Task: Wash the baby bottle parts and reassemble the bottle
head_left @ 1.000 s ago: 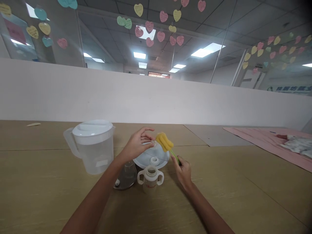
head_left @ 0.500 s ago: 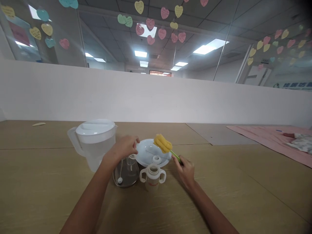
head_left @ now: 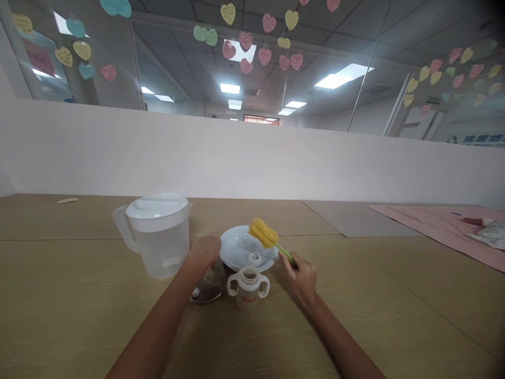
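Head view: sippy cup (head_left: 248, 289) with red lettering (unreadably small).

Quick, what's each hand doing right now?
Left hand: closed over the top of the clear bottle.
Right hand: closed, holding the green handle of the yellow sponge brush.

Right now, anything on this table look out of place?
One thing: a pale flat scrap lies alone at the far left of the wooden table, apart from the plastic pitcher; too small to identify.
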A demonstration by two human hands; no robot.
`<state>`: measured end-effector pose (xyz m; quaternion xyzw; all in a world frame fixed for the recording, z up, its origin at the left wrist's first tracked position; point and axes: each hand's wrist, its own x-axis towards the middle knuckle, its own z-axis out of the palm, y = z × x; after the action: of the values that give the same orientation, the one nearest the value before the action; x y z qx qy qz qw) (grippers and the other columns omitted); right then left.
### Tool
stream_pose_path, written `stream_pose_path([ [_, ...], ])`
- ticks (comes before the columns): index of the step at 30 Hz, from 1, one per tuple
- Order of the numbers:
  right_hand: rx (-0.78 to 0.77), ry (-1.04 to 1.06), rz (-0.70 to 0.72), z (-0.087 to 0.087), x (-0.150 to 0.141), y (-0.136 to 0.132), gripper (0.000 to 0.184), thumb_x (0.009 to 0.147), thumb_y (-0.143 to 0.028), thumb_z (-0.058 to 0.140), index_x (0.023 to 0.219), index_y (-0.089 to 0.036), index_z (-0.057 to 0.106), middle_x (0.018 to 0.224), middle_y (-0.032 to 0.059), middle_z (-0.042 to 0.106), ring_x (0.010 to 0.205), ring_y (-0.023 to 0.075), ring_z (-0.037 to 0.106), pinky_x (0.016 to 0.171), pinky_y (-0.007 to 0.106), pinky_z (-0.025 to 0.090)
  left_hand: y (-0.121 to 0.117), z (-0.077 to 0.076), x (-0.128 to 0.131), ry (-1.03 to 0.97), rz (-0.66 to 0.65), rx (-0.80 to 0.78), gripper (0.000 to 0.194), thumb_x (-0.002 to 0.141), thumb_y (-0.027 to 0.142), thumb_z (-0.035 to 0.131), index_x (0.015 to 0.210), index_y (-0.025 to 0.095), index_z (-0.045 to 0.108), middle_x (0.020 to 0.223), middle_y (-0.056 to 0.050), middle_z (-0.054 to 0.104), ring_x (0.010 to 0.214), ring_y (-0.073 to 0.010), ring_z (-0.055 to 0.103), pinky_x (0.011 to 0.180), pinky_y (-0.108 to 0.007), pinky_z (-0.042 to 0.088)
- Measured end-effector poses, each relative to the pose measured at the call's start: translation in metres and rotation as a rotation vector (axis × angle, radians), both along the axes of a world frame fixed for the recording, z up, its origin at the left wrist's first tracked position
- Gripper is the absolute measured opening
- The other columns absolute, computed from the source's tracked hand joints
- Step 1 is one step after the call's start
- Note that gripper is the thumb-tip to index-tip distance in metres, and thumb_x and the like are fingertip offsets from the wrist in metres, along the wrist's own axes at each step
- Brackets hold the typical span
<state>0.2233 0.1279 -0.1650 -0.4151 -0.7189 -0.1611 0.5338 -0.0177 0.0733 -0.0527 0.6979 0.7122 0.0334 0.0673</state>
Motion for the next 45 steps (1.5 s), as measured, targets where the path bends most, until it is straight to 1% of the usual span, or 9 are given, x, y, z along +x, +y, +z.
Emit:
stream_pose_path([
  [5,-0.026,0.001,0.006,0.000,-0.001,0.000,0.046,0.086,-0.043,0.041,0.049,-0.016,0.045,0.041,-0.0043,0.039,0.040,0.0057,0.033,0.044,0.019,0.023,0.000,0.005,0.033,-0.013,-0.167,0.078,0.021,0.074,0.014,0.042,0.077,0.013,0.062,0.086,-0.015,0.065,0.080,-0.0241,0.060,0.072,-0.035,0.043],
  [12,-0.014,-0.014,0.004,-0.003,-0.003,0.001,0.045,0.085,-0.042,0.042,0.049,-0.016,0.045,0.040,-0.0047,0.039,0.039,0.0057,0.033,0.044,0.020,0.024,0.017,-0.023,0.040,-0.237,-0.468,-0.005,0.030,0.079,0.020,0.038,0.096,0.023,0.062,0.105,-0.001,0.065,0.091,-0.0147,0.057,0.080,-0.023,0.042],
  [19,-0.012,-0.018,0.008,-0.003,-0.003,0.000,0.044,0.085,-0.043,0.043,0.050,-0.016,0.045,0.040,-0.0045,0.040,0.039,0.0060,0.034,0.045,0.020,0.024,0.023,-0.033,0.029,-0.287,-0.347,-0.016,0.016,0.070,0.028,0.048,0.073,0.018,0.060,0.074,-0.003,0.065,0.064,-0.0170,0.056,0.057,-0.025,0.039],
  [22,-0.006,-0.014,0.018,-0.003,-0.002,0.000,0.044,0.085,-0.042,0.043,0.050,-0.016,0.046,0.042,-0.0041,0.041,0.040,0.0058,0.034,0.045,0.020,0.025,0.024,-0.033,0.029,-0.322,-0.310,-0.013,0.015,0.064,0.027,0.053,0.075,0.018,0.056,0.072,-0.002,0.062,0.065,-0.0173,0.055,0.055,-0.025,0.038],
  [25,-0.002,-0.011,0.027,-0.004,-0.001,0.000,0.043,0.085,-0.042,0.044,0.050,-0.016,0.046,0.042,-0.0043,0.041,0.040,0.0055,0.033,0.045,0.019,0.024,0.024,-0.023,0.025,-0.368,-0.289,0.011,0.023,0.065,0.028,0.054,0.085,0.018,0.053,0.078,-0.002,0.062,0.072,-0.0175,0.056,0.060,-0.025,0.040],
  [28,-0.005,-0.009,0.033,-0.006,-0.001,0.000,0.044,0.085,-0.042,0.044,0.050,-0.016,0.045,0.042,-0.0050,0.039,0.040,0.0051,0.031,0.044,0.019,0.024,0.016,0.000,0.017,-0.463,-0.291,0.058,0.033,0.069,0.035,0.053,0.096,0.017,0.048,0.090,-0.003,0.061,0.080,-0.0166,0.056,0.065,-0.025,0.041],
  [34,-0.029,0.001,0.033,-0.005,-0.001,0.003,0.047,0.085,-0.043,0.042,0.048,-0.016,0.044,0.041,-0.0052,0.036,0.040,0.0051,0.030,0.044,0.020,0.023,-0.014,0.043,0.014,-0.789,-0.372,0.079,0.038,0.069,0.038,0.058,0.098,0.019,0.044,0.084,-0.001,0.065,0.078,-0.0152,0.056,0.063,-0.024,0.040],
  [39,-0.023,-0.011,-0.007,-0.003,-0.001,0.004,0.048,0.085,-0.045,0.043,0.048,-0.016,0.046,0.041,-0.0050,0.037,0.040,0.0053,0.030,0.043,0.020,0.023,-0.024,0.050,0.021,-0.852,-0.376,0.118,0.040,0.068,0.037,0.061,0.101,0.020,0.048,0.090,-0.002,0.067,0.082,-0.0160,0.058,0.066,-0.025,0.042],
  [45,0.003,-0.044,-0.029,-0.003,-0.004,0.000,0.048,0.084,-0.045,0.044,0.047,-0.016,0.047,0.039,-0.0046,0.039,0.038,0.0050,0.031,0.042,0.020,0.022,-0.022,0.049,0.024,-0.728,-0.317,0.277,0.040,0.071,0.036,0.057,0.108,0.022,0.053,0.087,-0.001,0.068,0.085,-0.0174,0.059,0.076,-0.029,0.044],
])
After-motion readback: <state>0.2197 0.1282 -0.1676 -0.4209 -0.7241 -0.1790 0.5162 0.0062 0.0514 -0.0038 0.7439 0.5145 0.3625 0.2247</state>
